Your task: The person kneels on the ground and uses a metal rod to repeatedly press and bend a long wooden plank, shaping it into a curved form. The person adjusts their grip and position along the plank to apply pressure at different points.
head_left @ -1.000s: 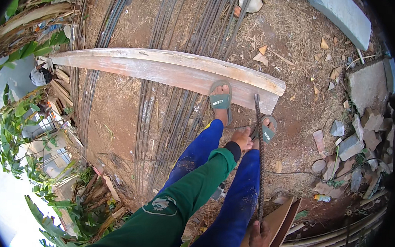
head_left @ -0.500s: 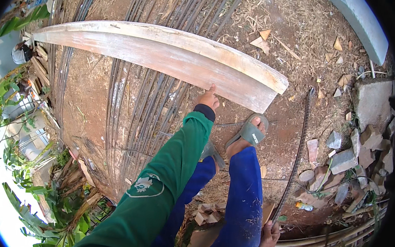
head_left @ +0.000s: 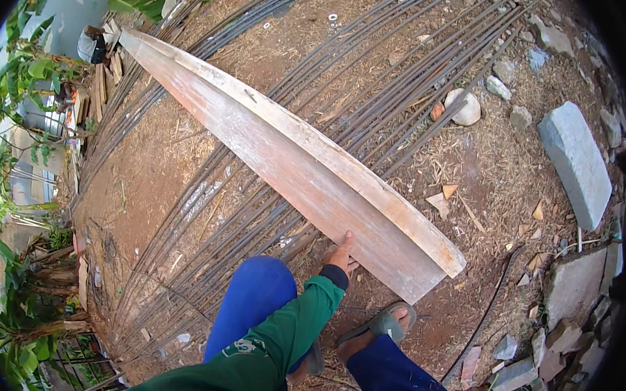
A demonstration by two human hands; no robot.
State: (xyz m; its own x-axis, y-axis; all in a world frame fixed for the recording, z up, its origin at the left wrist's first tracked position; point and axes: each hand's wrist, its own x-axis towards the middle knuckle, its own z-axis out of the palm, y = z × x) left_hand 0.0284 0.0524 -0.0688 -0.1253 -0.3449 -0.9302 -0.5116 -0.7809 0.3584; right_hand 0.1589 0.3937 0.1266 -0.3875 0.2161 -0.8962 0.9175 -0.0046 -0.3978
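A long, weathered wooden form board [head_left: 297, 161], made of planks joined at an angle, slants from the upper left down to the right. My left hand [head_left: 338, 257], in a green sleeve, grips its lower edge near the close end. The thumb rests on top of the plank, and the fingers go underneath, partly hidden. Beside my sandalled foot [head_left: 393, 321] lies the board's near corner. A dark ribbed steel bar [head_left: 486, 312] runs along the ground to the right. My right hand is out of sight.
Bundles of long steel bars [head_left: 403, 78] cross the ground under and beyond the board. A concrete block [head_left: 574, 161] and broken rubble [head_left: 519, 377] lie on the right. At the board's far end a person [head_left: 91, 44] crouches beside stacked timber. Banana plants [head_left: 9, 274] border the left.
The board now slants more steeply in view, with its near end lower, and my left hand still on it. My right hand, earlier at the ribbed bar, has left the view. One knee is raised.
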